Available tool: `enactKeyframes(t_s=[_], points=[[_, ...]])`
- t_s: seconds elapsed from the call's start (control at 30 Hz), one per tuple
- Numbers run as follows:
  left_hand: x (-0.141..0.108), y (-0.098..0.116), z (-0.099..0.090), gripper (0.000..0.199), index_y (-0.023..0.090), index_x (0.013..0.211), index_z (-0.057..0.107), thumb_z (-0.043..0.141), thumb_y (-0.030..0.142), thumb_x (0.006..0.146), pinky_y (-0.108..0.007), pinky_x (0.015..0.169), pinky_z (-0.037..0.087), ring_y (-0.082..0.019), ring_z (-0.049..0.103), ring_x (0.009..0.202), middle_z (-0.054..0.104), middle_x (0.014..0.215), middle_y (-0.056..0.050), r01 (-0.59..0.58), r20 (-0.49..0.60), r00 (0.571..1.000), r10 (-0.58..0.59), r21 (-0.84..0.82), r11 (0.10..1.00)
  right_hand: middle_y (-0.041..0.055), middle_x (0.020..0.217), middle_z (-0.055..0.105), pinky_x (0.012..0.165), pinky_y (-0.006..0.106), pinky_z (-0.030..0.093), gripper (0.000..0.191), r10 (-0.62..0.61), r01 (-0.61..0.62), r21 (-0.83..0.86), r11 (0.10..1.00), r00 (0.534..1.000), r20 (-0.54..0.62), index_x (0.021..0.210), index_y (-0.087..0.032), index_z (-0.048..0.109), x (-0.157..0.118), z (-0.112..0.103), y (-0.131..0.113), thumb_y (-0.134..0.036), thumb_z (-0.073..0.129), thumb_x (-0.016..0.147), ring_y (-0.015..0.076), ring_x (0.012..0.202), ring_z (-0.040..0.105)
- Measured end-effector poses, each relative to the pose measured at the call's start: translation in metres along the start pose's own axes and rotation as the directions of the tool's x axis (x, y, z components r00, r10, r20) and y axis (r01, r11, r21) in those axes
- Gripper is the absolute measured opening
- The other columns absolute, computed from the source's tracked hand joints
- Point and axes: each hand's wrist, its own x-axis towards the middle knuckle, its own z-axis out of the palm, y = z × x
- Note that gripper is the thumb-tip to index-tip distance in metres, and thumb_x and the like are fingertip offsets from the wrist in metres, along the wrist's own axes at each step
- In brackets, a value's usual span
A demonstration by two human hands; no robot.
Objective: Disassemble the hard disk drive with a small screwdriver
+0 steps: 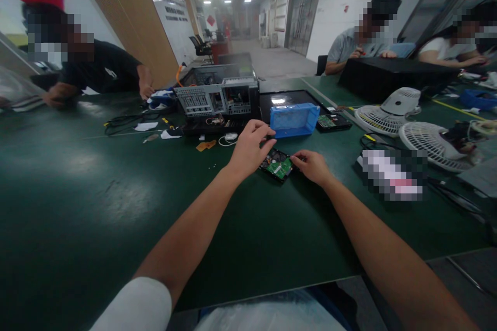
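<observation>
A hard drive point(280, 168) lies on the green table with its green circuit board facing up. At its right edge, my right hand point(313, 166) has thumb and forefinger closed on the corner. Over the drive's far left side is my left hand point(251, 149), its fingers curved and thumb and forefinger slightly apart. Nothing shows between them, and the hand hides part of the drive. Just beyond its fingertips stands a blue plastic bin point(295, 120), tipped on its side with the opening toward me.
Behind are an opened computer case point(217, 95) and a dark flat panel point(289, 98). Another drive with a green board point(333, 121) lies right of the bin. White fan parts point(388, 111) and a blurred-out object point(392, 175) are at right. Other people sit around the table.
</observation>
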Motion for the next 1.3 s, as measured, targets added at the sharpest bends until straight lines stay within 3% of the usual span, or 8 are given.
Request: enactKeyframes(t_s=[0.17,0.33,0.67,0.83,1.13,1.3], points=[[0.0017,0.0035,-0.0036,0.015,0.020,0.104,0.067,0.067,0.017,0.090,-0.032,0.084,0.057,-0.017,0.063,0.096,0.061,0.108,-0.005,-0.003,0.030,1.000,0.001,0.065,0.998,0.0036,0.077,0.074,0.065,0.028,0.044,0.029,-0.007,0.007,-0.012,1.000,1.000,-0.002,0.092,-0.022,0.074,0.0005,0.0001,0.0003,-0.046,0.058,0.091,0.0176,0.069,0.064],[0.0039,0.0083,-0.0054,0.010,0.021,0.099,0.066,0.070,0.023,0.090,-0.035,0.089,0.054,-0.019,0.064,0.100,0.065,0.104,-0.004,0.007,0.040,0.999,-0.011,0.084,0.996,0.0040,0.078,0.074,0.065,0.028,0.045,0.029,-0.011,0.011,-0.011,1.000,1.000,0.002,0.092,-0.022,0.075,0.0008,0.0005,0.0013,-0.045,0.058,0.091,0.0179,0.069,0.064],[0.0012,0.0057,-0.0006,0.014,0.021,0.100,0.065,0.071,0.024,0.089,-0.034,0.089,0.056,-0.017,0.067,0.101,0.070,0.107,-0.004,0.031,0.027,0.999,-0.031,-0.007,0.999,0.0037,0.077,0.073,0.065,0.028,0.044,0.030,-0.016,0.016,-0.008,1.000,1.000,0.009,0.093,-0.022,0.075,0.0004,0.0002,0.0007,-0.046,0.057,0.091,0.0171,0.067,0.063],[0.0003,0.0050,0.0022,0.022,0.019,0.106,0.063,0.073,0.026,0.088,-0.033,0.089,0.058,-0.017,0.066,0.105,0.068,0.114,-0.006,0.035,0.019,0.999,-0.034,-0.038,0.999,0.0033,0.075,0.073,0.063,0.028,0.043,0.030,-0.012,0.012,-0.005,1.000,1.000,0.000,0.093,-0.022,0.074,0.0004,0.0010,0.0018,-0.047,0.058,0.091,0.0169,0.066,0.063],[0.0024,0.0037,-0.0006,0.025,0.020,0.089,0.054,0.076,0.030,0.085,-0.036,0.084,0.057,-0.019,0.066,0.097,0.067,0.104,-0.005,0.056,0.012,0.998,-0.057,0.033,0.998,0.0030,0.073,0.072,0.062,0.027,0.043,0.029,-0.022,0.022,0.001,1.000,1.000,0.007,0.091,-0.021,0.074,0.0006,-0.0009,-0.0001,-0.045,0.058,0.091,0.0165,0.065,0.062],[0.0027,0.0028,-0.0008,0.023,0.020,0.091,0.053,0.074,0.026,0.086,-0.039,0.088,0.057,-0.021,0.065,0.104,0.066,0.107,-0.006,0.047,0.035,0.998,-0.049,0.055,0.997,0.0036,0.078,0.074,0.063,0.027,0.044,0.029,-0.007,0.007,0.000,1.000,1.000,0.006,0.092,-0.022,0.074,0.0011,0.0007,0.0022,-0.046,0.058,0.091,0.0167,0.066,0.063]])
